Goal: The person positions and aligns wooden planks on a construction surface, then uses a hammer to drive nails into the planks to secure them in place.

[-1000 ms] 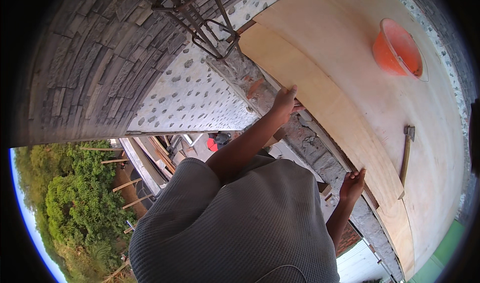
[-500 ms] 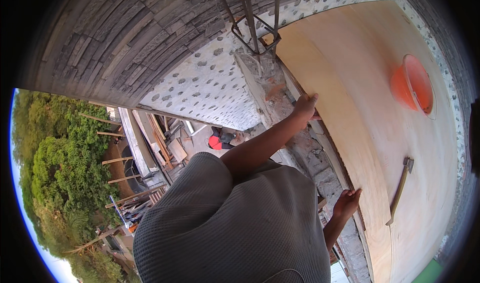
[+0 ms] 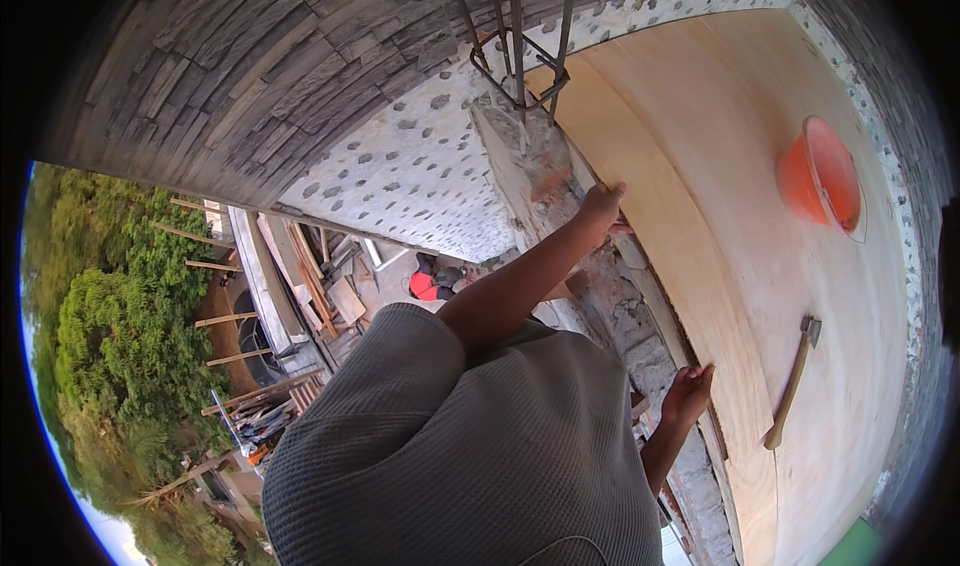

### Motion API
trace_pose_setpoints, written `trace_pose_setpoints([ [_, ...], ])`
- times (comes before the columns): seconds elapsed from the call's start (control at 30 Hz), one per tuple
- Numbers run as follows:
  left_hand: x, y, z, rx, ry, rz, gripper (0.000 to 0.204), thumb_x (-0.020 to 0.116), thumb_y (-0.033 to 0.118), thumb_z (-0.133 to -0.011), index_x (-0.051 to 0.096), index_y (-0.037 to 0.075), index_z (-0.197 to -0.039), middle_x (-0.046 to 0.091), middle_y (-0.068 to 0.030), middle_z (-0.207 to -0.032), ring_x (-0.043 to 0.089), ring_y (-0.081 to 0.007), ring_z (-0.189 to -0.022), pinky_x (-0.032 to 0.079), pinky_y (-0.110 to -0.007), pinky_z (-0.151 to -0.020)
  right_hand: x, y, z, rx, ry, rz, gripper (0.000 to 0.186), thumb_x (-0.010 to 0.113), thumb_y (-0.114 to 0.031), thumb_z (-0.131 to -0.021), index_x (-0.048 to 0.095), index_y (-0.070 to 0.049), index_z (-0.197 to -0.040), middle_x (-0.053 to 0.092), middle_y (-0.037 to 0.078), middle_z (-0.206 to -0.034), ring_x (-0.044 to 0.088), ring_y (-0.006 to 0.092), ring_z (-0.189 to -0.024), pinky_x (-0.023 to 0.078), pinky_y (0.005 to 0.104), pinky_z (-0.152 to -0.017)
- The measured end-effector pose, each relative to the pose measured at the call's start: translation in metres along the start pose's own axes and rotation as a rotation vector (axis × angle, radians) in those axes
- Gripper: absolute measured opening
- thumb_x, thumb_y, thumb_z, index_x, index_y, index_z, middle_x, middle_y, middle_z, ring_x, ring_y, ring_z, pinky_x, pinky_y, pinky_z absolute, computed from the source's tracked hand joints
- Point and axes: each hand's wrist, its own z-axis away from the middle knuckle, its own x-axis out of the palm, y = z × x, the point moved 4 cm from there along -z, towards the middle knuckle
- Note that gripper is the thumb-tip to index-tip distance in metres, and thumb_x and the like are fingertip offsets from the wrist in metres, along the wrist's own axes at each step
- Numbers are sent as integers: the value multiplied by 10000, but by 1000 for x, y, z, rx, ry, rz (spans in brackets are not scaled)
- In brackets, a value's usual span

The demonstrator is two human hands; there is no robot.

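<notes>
A narrow strip of plywood [image 3: 690, 251] lies over a larger plywood sheet [image 3: 730, 146], along the sheet's edge nearest me. My left hand [image 3: 603, 211] is closed on the strip's near edge, thumb on top and fingers curled beneath. Lower in the picture, my right hand [image 3: 688, 394] pinches the same edge between thumb and fingertips. A hatchet [image 3: 795, 386] with a wooden handle rests on the sheet, its handle end beside the strip's far edge. Farther back on the sheet, an orange bucket [image 3: 805, 181] is tipped toward the right.
Steel rebar [image 3: 517, 46] stands up beyond my left hand. A rough concrete and brick ledge [image 3: 625, 311] runs below the plywood. Down at the left are a person in red [image 3: 425, 284], stacked planks [image 3: 265, 271] and trees [image 3: 120, 316]. A stone-clad wall [image 3: 270, 76] rises ahead.
The view has shifted slightly. The plywood strip has moved a little toward me with both hands still on its edge, and more of the hatchet's handle end shows.
</notes>
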Motion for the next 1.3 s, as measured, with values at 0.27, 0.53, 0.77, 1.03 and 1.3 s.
trace_pose_setpoints([
  [0.27, -16, 8, -16, -19, -109, -312, 431, 397, 378, -1093, 512, -38, -1109, 697, -203, -902, 743, -308, -770, 640, -385, -575, -1, 13, -7, 63, -22, -246, 265, 505, -197, -1078, 524, 17, -1234, 471, 5, -863, 460, 99, -813, 478, 269, -816],
  [0.53, -33, 19, -37, 30, -263, -735, 582, 371, 472, -1087, 520, 23, -748, 628, -164, -577, 531, -158, -391, 339, -301, -330, -4, 25, -10, 125, -1, -461, 254, 508, -295, -1085, 548, -44, -1084, 495, 19, -921, 473, 118, -844, 449, 293, -930],
  [0.77, -32, 14, -30, -8, -209, -602, 508, 398, 487, -1079, 474, 88, -774, 557, -100, -540, 448, -124, -382, 294, -271, -336, -8, 31, -14, 128, -30, -353, 305, 536, -320, -1070, 526, -29, -1162, 508, 31, -1004, 469, 122, -888, 420, 342, -1005],
  [1.03, -31, 4, -29, 27, -95, -453, 529, 434, 477, -1067, 462, 80, -718, 492, -63, -502, 436, -146, -371, 294, -320, -343, -2, 26, -2, 199, 8, -467, 180, 596, -294, -1041, 612, -116, -1018, 659, -1, -872, 589, 88, -768, 508, 273, -836],
  [1.3, -32, -2, -36, 53, -123, -407, 489, 424, 465, -1082, 420, 103, -754, 383, -17, -499, 378, -135, -372, 268, -311, -369, -5, 27, -8, 101, -40, -377, 287, 552, -328, -1062, 545, -52, -1138, 542, 26, -952, 488, 121, -872, 433, 333, -957],
])
